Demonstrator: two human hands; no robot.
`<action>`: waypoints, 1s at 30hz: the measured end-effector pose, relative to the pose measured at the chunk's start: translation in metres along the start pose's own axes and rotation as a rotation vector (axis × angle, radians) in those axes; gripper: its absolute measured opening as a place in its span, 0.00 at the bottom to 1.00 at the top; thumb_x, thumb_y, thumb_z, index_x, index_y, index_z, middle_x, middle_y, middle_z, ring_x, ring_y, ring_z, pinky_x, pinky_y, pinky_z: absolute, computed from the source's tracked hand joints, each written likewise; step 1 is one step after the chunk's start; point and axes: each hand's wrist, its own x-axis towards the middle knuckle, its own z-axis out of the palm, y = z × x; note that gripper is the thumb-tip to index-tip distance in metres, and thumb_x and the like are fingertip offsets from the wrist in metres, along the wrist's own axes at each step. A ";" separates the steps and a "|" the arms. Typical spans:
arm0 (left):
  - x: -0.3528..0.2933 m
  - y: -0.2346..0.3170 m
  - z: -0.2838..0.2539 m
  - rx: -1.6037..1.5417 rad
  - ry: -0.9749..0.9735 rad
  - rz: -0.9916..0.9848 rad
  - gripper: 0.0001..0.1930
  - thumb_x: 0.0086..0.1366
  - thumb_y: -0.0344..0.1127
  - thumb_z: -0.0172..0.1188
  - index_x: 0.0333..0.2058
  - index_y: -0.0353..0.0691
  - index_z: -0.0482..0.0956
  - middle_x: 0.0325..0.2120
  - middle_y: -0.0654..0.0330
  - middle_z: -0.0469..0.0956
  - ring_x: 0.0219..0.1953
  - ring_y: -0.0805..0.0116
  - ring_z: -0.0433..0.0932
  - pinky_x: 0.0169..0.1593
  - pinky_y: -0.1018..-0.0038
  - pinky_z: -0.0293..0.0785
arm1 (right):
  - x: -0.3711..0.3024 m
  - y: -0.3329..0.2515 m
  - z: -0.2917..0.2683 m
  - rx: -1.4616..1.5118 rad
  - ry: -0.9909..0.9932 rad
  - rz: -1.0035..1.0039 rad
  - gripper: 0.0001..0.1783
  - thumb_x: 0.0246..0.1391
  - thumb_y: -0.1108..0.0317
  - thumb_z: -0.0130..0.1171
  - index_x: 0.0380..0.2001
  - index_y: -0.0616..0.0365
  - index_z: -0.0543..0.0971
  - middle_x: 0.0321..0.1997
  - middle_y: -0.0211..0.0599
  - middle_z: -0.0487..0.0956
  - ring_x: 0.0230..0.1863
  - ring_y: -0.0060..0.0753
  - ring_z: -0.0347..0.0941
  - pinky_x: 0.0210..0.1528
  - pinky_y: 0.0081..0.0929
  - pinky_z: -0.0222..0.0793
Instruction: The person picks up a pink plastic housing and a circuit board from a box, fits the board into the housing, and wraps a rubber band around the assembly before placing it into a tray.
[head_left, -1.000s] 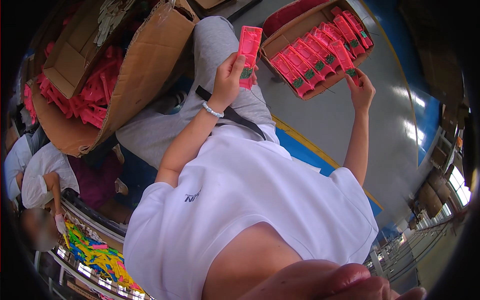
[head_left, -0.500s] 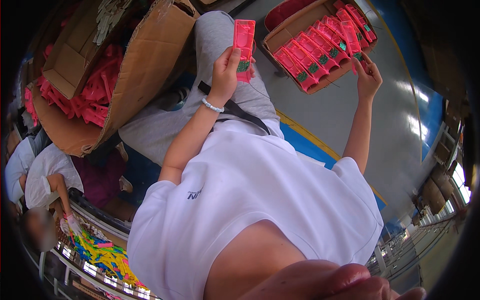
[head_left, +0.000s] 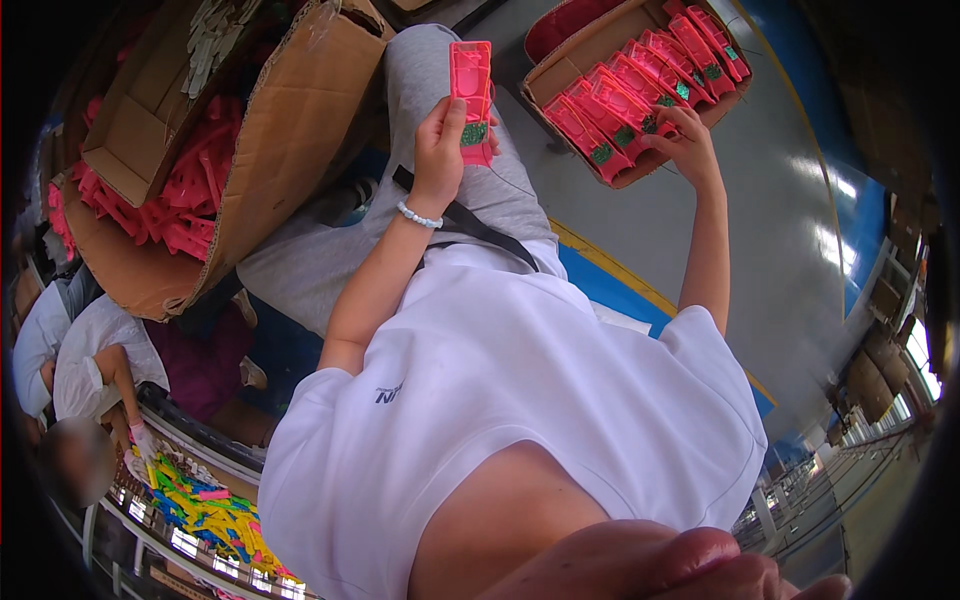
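My left hand [head_left: 440, 145] grips a pink plastic shell [head_left: 470, 90] upright above my grey-trousered leg. A green circuit board [head_left: 474, 134] sits in the shell's lower part, and a thin dark wire trails from it. At the near edge of an open carton [head_left: 622, 180], my right hand [head_left: 690, 150] has thumb and forefinger closed around the lower end of another pink shell [head_left: 618, 98]. Similar pink shells [head_left: 695, 45] with green boards lie side by side in a slanting row inside that carton.
On the left stands a large cardboard box [head_left: 290, 130] with loose pink parts [head_left: 195, 190] and a smaller carton [head_left: 125, 150] in it. Beyond, another person's gloved hand [head_left: 143, 440] is over a pile of yellow, blue and green parts [head_left: 215, 515].
My right hand has moved left and toward me along the carton, bringing a pink shell from the row's right side to its left part. My left hand has shifted slightly left with its shell.
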 end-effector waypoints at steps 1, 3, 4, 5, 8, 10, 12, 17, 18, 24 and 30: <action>0.000 0.001 0.000 0.002 0.006 0.001 0.19 0.74 0.46 0.44 0.42 0.33 0.73 0.31 0.52 0.78 0.27 0.68 0.80 0.33 0.68 0.81 | 0.002 0.001 -0.008 0.207 -0.006 0.179 0.12 0.44 0.72 0.70 0.32 0.62 0.78 0.41 0.33 0.79 0.34 0.20 0.75 0.34 0.17 0.69; 0.000 0.000 0.000 0.004 0.011 0.003 0.19 0.74 0.46 0.43 0.42 0.33 0.73 0.31 0.52 0.78 0.27 0.68 0.80 0.33 0.68 0.81 | 0.006 0.012 -0.021 0.432 0.042 0.394 0.16 0.47 0.73 0.66 0.42 0.61 0.80 0.38 0.30 0.77 0.32 0.18 0.71 0.32 0.20 0.68; 0.001 0.000 0.002 0.001 0.006 0.000 0.19 0.74 0.46 0.43 0.42 0.33 0.73 0.31 0.52 0.78 0.27 0.68 0.80 0.33 0.68 0.81 | 0.008 0.027 -0.024 0.431 0.045 0.395 0.16 0.47 0.73 0.66 0.42 0.61 0.80 0.38 0.30 0.77 0.32 0.18 0.71 0.32 0.20 0.68; 0.001 0.000 0.003 -0.002 0.001 -0.003 0.19 0.74 0.46 0.43 0.41 0.33 0.73 0.31 0.52 0.78 0.27 0.68 0.80 0.33 0.68 0.81 | 0.012 0.042 -0.024 0.318 0.071 0.297 0.15 0.48 0.72 0.66 0.42 0.61 0.80 0.37 0.29 0.76 0.31 0.18 0.70 0.31 0.20 0.68; 0.000 0.001 0.003 0.012 0.001 0.001 0.19 0.74 0.46 0.43 0.41 0.33 0.72 0.31 0.52 0.78 0.27 0.68 0.80 0.33 0.68 0.81 | 0.023 0.048 -0.019 0.087 0.020 0.231 0.14 0.48 0.71 0.65 0.40 0.62 0.81 0.35 0.31 0.76 0.30 0.22 0.71 0.35 0.22 0.69; 0.000 0.001 0.002 0.002 0.008 0.005 0.19 0.75 0.46 0.43 0.41 0.33 0.72 0.31 0.52 0.78 0.27 0.68 0.80 0.33 0.68 0.81 | 0.031 0.043 -0.017 -0.088 -0.096 0.174 0.14 0.47 0.70 0.66 0.39 0.60 0.81 0.35 0.33 0.76 0.32 0.29 0.72 0.40 0.27 0.69; 0.000 0.001 0.001 -0.009 0.013 0.008 0.19 0.75 0.46 0.43 0.41 0.33 0.73 0.31 0.52 0.78 0.27 0.68 0.80 0.33 0.68 0.81 | 0.035 0.045 -0.015 -0.078 -0.109 0.172 0.14 0.47 0.70 0.66 0.39 0.60 0.81 0.35 0.34 0.76 0.34 0.32 0.73 0.41 0.28 0.69; 0.000 0.002 0.002 -0.007 0.012 0.006 0.19 0.75 0.46 0.43 0.41 0.33 0.73 0.31 0.52 0.78 0.27 0.68 0.80 0.32 0.69 0.81 | 0.040 0.047 -0.016 -0.075 -0.170 0.174 0.15 0.46 0.69 0.67 0.39 0.59 0.81 0.36 0.34 0.76 0.37 0.33 0.74 0.43 0.30 0.69; 0.000 0.003 0.002 -0.007 0.011 0.006 0.19 0.75 0.46 0.43 0.41 0.33 0.73 0.31 0.52 0.78 0.27 0.68 0.80 0.32 0.69 0.81 | 0.041 0.047 -0.016 -0.070 -0.177 0.163 0.15 0.46 0.69 0.67 0.39 0.59 0.81 0.37 0.35 0.75 0.38 0.34 0.73 0.44 0.30 0.69; 0.000 0.002 0.002 0.014 0.013 0.015 0.19 0.74 0.46 0.43 0.42 0.33 0.73 0.31 0.53 0.78 0.27 0.69 0.80 0.32 0.69 0.81 | 0.041 0.042 -0.020 -0.057 -0.241 0.180 0.14 0.45 0.68 0.68 0.36 0.61 0.79 0.38 0.35 0.74 0.39 0.36 0.72 0.45 0.31 0.68; 0.000 0.003 0.000 0.010 0.013 0.010 0.19 0.74 0.46 0.43 0.41 0.33 0.73 0.31 0.53 0.78 0.27 0.69 0.80 0.32 0.69 0.81 | 0.034 0.034 -0.042 -0.010 -0.315 0.235 0.15 0.46 0.66 0.68 0.35 0.63 0.79 0.41 0.35 0.76 0.40 0.36 0.73 0.45 0.31 0.69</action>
